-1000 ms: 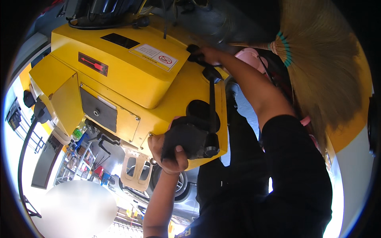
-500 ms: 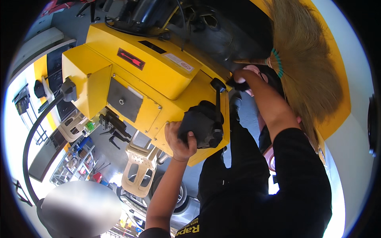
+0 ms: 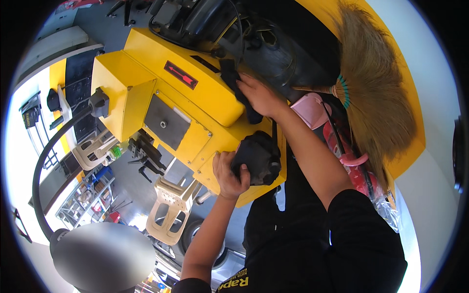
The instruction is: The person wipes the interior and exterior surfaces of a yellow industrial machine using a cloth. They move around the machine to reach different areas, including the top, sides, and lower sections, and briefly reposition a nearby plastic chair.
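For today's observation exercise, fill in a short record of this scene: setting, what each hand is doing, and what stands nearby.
Setting: workshop, seen from a head camera
Main thing: yellow machine with a grey plate on its side
Left hand: grips a black knob at the machine's lower edge
Right hand: presses a dark cloth onto the machine's top
Beside the arm: straw broom, pink dustpan, red canister
Below the machine: beige plastic chair
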`<state>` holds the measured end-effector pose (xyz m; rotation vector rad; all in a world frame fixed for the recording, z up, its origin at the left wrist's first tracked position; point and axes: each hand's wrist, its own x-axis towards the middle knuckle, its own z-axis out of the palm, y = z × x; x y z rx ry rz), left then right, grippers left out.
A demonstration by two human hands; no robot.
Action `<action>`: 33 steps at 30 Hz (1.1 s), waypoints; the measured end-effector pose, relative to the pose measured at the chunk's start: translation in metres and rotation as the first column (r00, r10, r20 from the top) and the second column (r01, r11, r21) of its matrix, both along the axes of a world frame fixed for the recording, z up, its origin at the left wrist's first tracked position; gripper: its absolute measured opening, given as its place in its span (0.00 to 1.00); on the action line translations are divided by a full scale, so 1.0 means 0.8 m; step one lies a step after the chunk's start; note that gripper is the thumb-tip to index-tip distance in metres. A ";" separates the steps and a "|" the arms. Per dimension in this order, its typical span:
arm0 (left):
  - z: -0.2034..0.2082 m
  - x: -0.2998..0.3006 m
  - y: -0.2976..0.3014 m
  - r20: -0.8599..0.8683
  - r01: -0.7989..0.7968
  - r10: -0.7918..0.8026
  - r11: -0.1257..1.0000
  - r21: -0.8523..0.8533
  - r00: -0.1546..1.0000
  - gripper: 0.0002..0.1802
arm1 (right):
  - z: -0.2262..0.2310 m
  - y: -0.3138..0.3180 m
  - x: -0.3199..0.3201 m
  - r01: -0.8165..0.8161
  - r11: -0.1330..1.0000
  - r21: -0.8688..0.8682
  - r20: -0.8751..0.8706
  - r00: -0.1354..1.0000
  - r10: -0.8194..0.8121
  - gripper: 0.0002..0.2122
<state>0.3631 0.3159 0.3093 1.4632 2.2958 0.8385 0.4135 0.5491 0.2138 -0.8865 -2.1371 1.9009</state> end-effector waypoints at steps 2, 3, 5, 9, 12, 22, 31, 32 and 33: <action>0.002 0.003 -0.003 0.022 -0.027 0.027 0.999 -0.019 0.999 0.23 | 0.046 -0.016 0.000 0.149 0.963 -0.225 -0.210 0.958 -0.197 0.25; 0.003 0.001 -0.001 0.027 -0.041 0.041 0.999 -0.021 0.999 0.23 | 0.075 -0.019 0.004 0.120 0.993 -0.006 -0.253 0.960 -0.118 0.25; 0.006 -0.001 0.000 0.023 -0.039 0.039 0.999 -0.017 0.999 0.22 | 0.099 -0.020 0.000 -0.081 0.928 0.363 -0.069 0.991 0.114 0.26; 0.014 0.002 0.008 -0.023 -0.026 0.026 1.000 -0.012 0.999 0.22 | 0.097 -0.001 -0.086 -0.050 0.669 0.741 -0.002 0.997 0.077 0.26; 0.014 0.002 0.007 -0.033 -0.030 0.030 0.999 0.013 0.999 0.21 | 0.086 0.023 -0.180 -0.029 0.519 0.854 -0.014 0.997 0.078 0.25; 0.013 0.005 0.010 -0.043 -0.018 0.020 0.999 0.035 0.999 0.21 | 0.068 0.041 -0.175 0.009 0.677 0.736 -0.133 0.982 0.132 0.25; 0.021 0.005 0.002 -0.048 -0.035 0.037 0.999 0.030 0.998 0.20 | 0.065 -0.016 0.000 0.036 0.999 -0.012 -0.162 0.986 -0.037 0.39; 0.019 0.005 0.003 -0.031 -0.024 0.025 0.999 0.026 0.999 0.20 | 0.052 -0.025 0.018 0.066 0.998 0.023 -0.112 0.992 -0.063 0.39; 0.016 0.006 0.005 -0.014 -0.014 0.014 1.000 0.022 1.000 0.21 | 0.033 -0.030 0.036 0.093 0.994 0.060 -0.062 0.994 -0.089 0.39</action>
